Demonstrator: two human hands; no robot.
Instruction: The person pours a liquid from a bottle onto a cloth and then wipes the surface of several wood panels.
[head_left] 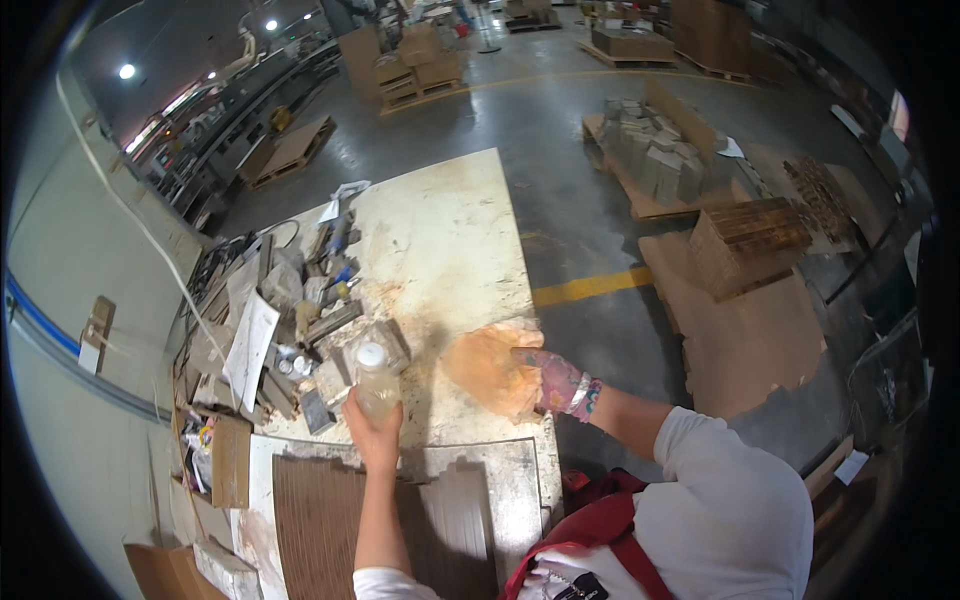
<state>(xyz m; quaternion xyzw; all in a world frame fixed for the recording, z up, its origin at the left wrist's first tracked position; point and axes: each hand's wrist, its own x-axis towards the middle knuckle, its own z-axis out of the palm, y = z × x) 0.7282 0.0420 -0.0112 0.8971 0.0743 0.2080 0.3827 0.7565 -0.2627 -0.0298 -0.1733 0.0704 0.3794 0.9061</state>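
Observation:
My bare left hand is wrapped round the lower part of a clear bottle with a white cap. The bottle stands upright over the worktable, beside the clutter; whether its base touches the surface is hidden. On my right hand is a pink patterned glove. Its fingers are closed on the right side of a stained, orange-tan cloth, which lies bunched at the table's right edge. Close to my body, a set of brown strips laid side by side lies under my left forearm.
Wood offcuts, papers and small containers crowd the table's left side. An open cardboard box sits at the near left. Across the floor to the right are a stack of brown wood pieces on cardboard and a pallet of grey blocks.

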